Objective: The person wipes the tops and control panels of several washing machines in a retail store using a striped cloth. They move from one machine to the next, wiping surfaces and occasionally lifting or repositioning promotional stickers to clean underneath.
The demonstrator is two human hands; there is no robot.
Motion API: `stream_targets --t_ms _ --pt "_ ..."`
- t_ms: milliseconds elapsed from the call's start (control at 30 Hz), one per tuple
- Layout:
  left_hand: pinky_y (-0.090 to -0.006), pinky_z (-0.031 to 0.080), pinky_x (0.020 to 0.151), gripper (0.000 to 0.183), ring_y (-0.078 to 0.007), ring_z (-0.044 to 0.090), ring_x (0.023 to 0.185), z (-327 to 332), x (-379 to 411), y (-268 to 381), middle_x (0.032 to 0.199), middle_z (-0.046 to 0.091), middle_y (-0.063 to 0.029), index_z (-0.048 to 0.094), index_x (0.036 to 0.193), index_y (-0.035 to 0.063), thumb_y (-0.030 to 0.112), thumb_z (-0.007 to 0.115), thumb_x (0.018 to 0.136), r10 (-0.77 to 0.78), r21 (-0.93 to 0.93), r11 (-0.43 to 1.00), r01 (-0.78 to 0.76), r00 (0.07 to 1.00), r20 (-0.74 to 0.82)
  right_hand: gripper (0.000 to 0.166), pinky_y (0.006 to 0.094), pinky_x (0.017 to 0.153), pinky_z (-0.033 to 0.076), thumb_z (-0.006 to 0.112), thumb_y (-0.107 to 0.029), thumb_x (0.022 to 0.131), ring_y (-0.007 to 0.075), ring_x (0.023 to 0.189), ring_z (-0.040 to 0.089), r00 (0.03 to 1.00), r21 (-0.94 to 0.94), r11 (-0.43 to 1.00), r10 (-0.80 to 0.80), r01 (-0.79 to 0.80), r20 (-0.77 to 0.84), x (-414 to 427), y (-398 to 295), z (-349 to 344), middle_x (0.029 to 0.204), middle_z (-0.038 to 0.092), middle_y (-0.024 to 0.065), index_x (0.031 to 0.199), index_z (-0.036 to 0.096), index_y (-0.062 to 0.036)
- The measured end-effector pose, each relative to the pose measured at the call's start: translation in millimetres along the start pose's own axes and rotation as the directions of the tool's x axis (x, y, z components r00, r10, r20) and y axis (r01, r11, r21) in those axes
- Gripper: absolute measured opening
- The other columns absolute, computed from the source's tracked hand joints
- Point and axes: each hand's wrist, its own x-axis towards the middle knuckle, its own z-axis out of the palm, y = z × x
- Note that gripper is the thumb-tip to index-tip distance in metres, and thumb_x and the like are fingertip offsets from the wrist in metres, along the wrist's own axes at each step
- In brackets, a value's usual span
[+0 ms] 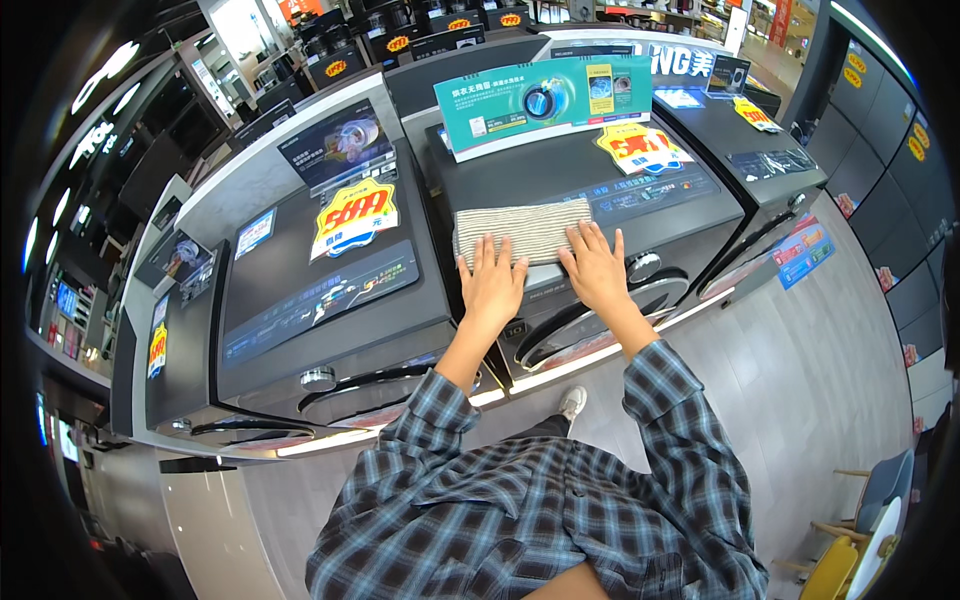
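A folded striped cloth point(525, 225), beige with dark lines, lies flat on the dark grey top of a front-loading washing machine point(517, 180). The fingers of my left hand point(491, 289) rest spread over the cloth's front left part. My right hand point(598, 270) touches its right end, fingers apart and palm down near the machine's front edge. Neither hand grips the cloth. Just right of my right hand, a round silver knob point(643, 266) sits on the front panel, above the dark round door point(555, 337).
Behind the cloth stand a green display board point(544, 101) and a price tag point(637, 148). Other washing machines flank this one, left point(289, 217) and right point(757, 146), bearing signs and tags. Grey floor point(757, 382) runs along the right; chairs point(832, 566) stand at lower right.
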Motion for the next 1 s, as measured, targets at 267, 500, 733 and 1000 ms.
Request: stream_targets --t_ms 267,500,733,1000 --pt "-0.0548 0.023 0.112 0.062 -0.0326 0.03 0.143 -3.2 71.8 -8.3 0.152 0.036 -0.0224 0.045 0.145 0.0092 0.05 0.043 0.098 -0.107 0.084 0.991 0.102 0.993 0.051 0.053 0.0579 0.116 0.014 0.039 -0.044 0.101 0.0295 0.141 0.036 0.987 0.029 0.999 -0.033 0.029 0.154 58.7 30.7 14.7 0.145 0.047 0.0147 0.138 0.051 -0.0076" --pt "-0.055 0.013 0.118 0.067 -0.0315 0.02 0.148 8.2 118.5 -9.0 0.158 0.024 -0.0197 0.032 0.152 0.0134 0.053 0.042 0.098 -0.172 0.119 0.981 0.155 0.974 0.146 0.054 0.0575 0.117 0.014 0.039 -0.046 0.101 0.0279 0.142 0.034 0.968 0.066 0.995 -0.086 0.072 0.235 113.1 61.0 33.6 0.148 0.044 0.0129 0.139 0.05 -0.0084" --pt "-0.0538 0.014 0.118 0.068 -0.0305 0.018 0.149 22.2 142.3 -4.5 0.159 0.022 -0.0192 0.03 0.153 0.0139 0.054 0.04 0.099 -0.171 0.15 0.977 0.15 0.975 0.139 0.054 0.0567 0.116 0.019 0.051 -0.038 0.097 0.0315 0.141 0.036 0.962 0.146 0.971 -0.211 0.187 0.172 162.3 86.9 61.9 0.145 0.045 0.0197 0.129 0.05 0.0054" --pt "-0.0545 0.014 0.118 0.068 -0.0314 0.017 0.149 21.8 179.5 -14.9 0.159 0.021 -0.0199 0.028 0.154 0.0143 0.052 0.041 0.099 -0.211 0.166 0.969 0.186 0.965 0.153 0.055 0.0516 0.116 0.023 0.05 -0.037 0.097 0.0351 0.143 0.03 0.95 0.215 0.965 -0.203 0.152 0.238 204.8 85.7 92.4 0.151 0.035 0.0247 0.135 0.043 0.0019"
